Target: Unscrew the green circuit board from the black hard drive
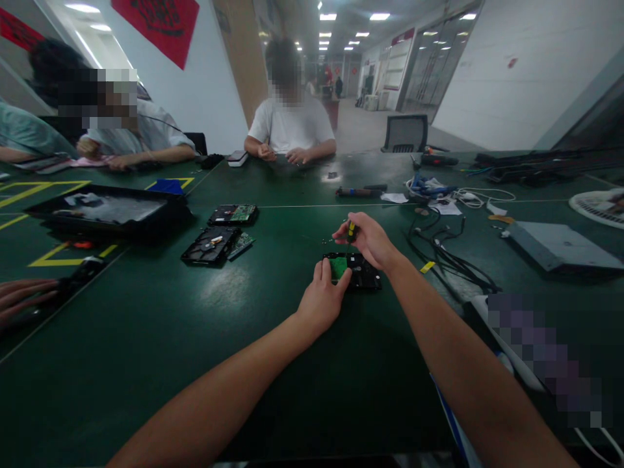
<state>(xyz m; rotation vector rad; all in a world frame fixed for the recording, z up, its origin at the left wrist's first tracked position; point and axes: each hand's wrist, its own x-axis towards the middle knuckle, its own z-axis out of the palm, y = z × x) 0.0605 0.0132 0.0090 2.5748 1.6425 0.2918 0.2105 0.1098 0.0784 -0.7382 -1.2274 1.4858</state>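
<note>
L hand (pixel 322 294) & R hand (pixel 372 242) bare; slim, tapering forearms (pixel 234 387) ditto.

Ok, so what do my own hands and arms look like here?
Your left hand and right hand show no gloves. The left forearm and right forearm show no sleeves, watch or bracelet.

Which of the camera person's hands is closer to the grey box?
Right. The right hand, holding a screwdriver, is left of the grey box, with cables between; the left hand is farther left, on a hard drive.
</note>
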